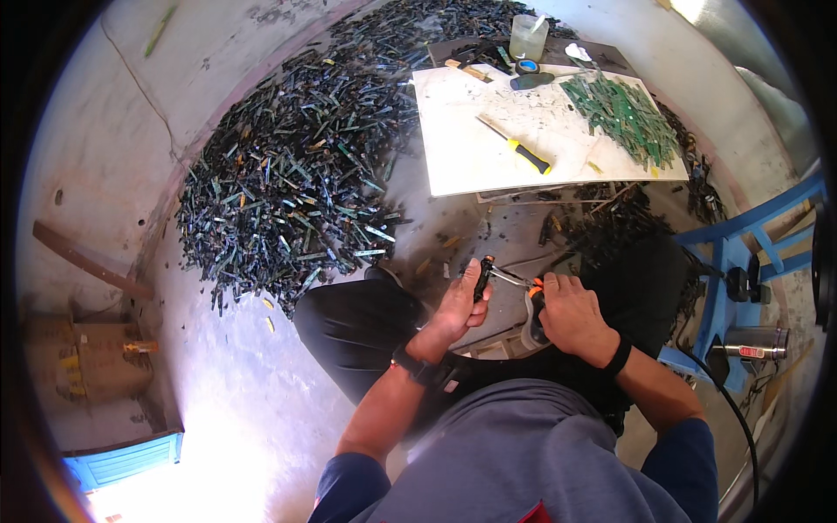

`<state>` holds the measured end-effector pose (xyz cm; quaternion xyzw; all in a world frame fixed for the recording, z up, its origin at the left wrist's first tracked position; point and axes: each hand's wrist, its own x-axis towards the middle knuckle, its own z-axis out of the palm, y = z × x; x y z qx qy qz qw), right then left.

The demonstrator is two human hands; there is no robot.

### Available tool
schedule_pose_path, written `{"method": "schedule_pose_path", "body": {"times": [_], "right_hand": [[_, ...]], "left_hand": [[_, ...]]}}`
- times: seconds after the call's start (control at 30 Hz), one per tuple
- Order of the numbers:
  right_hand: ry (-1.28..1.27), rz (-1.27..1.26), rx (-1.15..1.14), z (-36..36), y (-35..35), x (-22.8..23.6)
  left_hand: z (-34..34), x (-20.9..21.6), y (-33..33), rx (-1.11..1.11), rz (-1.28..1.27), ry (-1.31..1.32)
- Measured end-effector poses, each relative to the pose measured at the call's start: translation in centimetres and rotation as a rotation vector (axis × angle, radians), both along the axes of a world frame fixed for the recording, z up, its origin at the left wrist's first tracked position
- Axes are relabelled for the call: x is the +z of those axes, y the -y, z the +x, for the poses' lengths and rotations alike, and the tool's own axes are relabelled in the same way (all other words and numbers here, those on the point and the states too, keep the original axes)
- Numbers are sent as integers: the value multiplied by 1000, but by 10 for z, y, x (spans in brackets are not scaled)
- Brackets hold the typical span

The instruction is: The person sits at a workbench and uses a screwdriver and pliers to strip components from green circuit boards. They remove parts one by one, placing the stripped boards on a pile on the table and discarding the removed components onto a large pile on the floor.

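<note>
My left hand (457,307) is closed round a small black strip-shaped part (484,277), held upright above my lap. A screwdriver (538,295) with an orange and black handle is gripped in my right hand (573,315). Its metal shaft points left and meets the black part, or comes very close to it; the exact contact is too small to tell. Beyond my hands, a yellow and black screwdriver (530,157) lies on a white board (462,131). Thin green circuit-board strips (621,120) are heaped on the board's right side.
A large pile of dark strips (296,166) covers the floor to the left and far side. On the worktable's far end are a cup (528,39), a tape roll (527,66) and a dark-handled tool (532,81). At right stand a blue chair (724,261) and a steel tumbler (757,336).
</note>
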<state>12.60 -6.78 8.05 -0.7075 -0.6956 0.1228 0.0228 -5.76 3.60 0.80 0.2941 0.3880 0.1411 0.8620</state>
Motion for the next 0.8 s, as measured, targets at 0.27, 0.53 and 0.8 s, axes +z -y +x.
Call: {"method": "schedule_pose_path", "body": {"times": [0.27,0.53,0.8], "right_hand": [[71,23,-11,-5,-5,-2],[163,100,9,-8,-6,-16],[300,151,42,-17,-12,-31]], "left_hand": [[2,-2,1,26,-15,-21],[4,-4,2,54,44,-64],[12,-10,5,158,88,-124]]}}
